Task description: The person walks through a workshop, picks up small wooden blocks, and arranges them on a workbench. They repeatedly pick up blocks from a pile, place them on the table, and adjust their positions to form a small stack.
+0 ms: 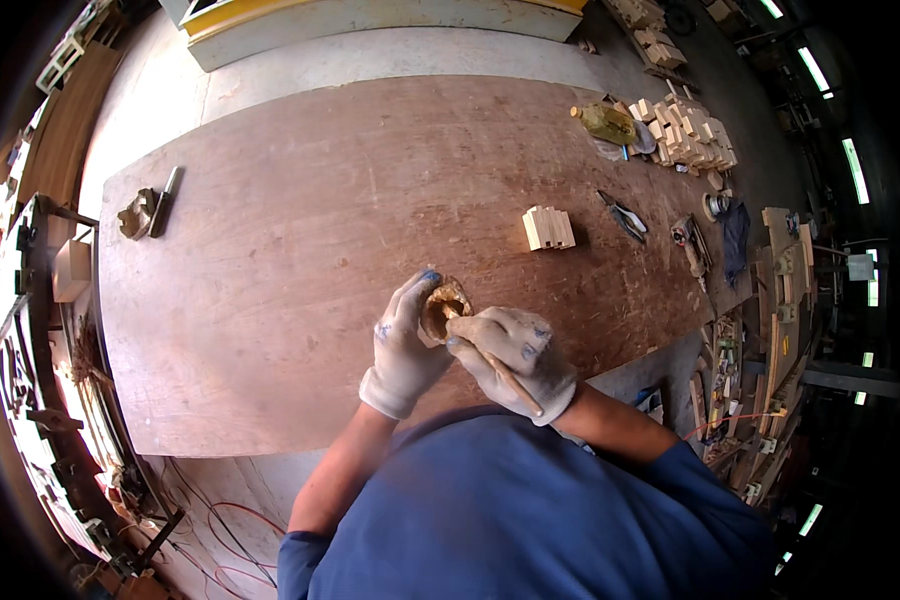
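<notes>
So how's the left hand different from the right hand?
The left hand curls around a hollow brown piece, while the right hand grips a thin stick. The left hand's fingers point away from the person; the right hand's point across toward the left hand. Both wear pale gloves with bluish marks.

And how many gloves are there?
2. One glove is on the left hand, holding the brown cup; the other glove is on the right hand, holding the stick. Others could be hidden.
</notes>
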`<state>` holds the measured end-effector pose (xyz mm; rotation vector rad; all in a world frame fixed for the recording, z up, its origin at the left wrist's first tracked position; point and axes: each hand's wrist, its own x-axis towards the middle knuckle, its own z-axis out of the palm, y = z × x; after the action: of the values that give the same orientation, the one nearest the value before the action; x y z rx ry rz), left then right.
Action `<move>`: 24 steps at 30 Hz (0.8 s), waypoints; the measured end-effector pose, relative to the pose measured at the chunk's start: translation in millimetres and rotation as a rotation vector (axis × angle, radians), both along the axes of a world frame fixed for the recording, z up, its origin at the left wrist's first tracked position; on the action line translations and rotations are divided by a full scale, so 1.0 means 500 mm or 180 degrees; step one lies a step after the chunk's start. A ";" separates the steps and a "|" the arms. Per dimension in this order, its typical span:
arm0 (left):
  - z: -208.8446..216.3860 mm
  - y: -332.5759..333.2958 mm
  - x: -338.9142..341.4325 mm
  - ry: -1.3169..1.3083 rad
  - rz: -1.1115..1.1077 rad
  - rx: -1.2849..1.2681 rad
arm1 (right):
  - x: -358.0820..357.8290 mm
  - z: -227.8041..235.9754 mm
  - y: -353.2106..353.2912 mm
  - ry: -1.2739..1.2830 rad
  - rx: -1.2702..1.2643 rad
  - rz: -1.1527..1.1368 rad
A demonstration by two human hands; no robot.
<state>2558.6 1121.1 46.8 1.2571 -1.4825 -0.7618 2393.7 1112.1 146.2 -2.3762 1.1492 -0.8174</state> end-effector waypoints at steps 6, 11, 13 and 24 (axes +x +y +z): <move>0.004 0.005 -0.003 -0.0271 -0.0125 -0.0116 | -0.009 0.002 -0.008 -0.0025 0.0413 0.0102; -0.011 0.006 -0.010 -0.0160 -0.0040 -0.0008 | -0.023 0.021 -0.004 -0.0019 0.0308 0.0128; -0.011 0.008 -0.009 -0.0172 -0.0005 0.0128 | -0.028 0.036 0.004 0.0020 0.0181 0.0123; -0.009 0.006 -0.009 -0.0243 0.0066 0.0109 | -0.026 0.033 0.020 0.0312 0.0030 0.0018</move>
<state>2553.8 1124.1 42.5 1.3383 -1.5209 -0.7356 2380.4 1122.1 162.8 -2.4346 1.1806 -0.6992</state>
